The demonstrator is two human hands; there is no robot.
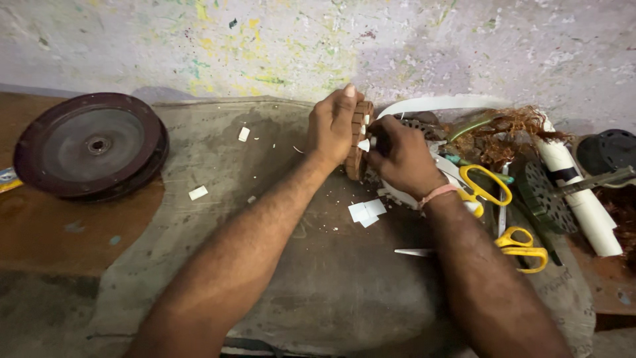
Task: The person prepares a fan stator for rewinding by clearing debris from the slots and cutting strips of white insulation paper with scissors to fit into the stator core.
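Observation:
My left hand (333, 124) grips a round brown motor core (358, 140) with slotted copper-coloured segments, held on edge over a grey cloth (291, 278). My right hand (399, 157) presses against the core's face and pinches a small white slip of paper (364, 144) at one of its slots. A pink band circles my right wrist. Most of the core is hidden behind both hands.
A dark round wheel (91, 144) lies at far left on the brown bench. Cut white paper pieces (366, 211) lie below the hands. Two yellow-handled scissors (487, 185) (523, 245), a tangle of copper wire (505, 134), a white tube (580, 199) and a perforated disc (546, 197) crowd the right.

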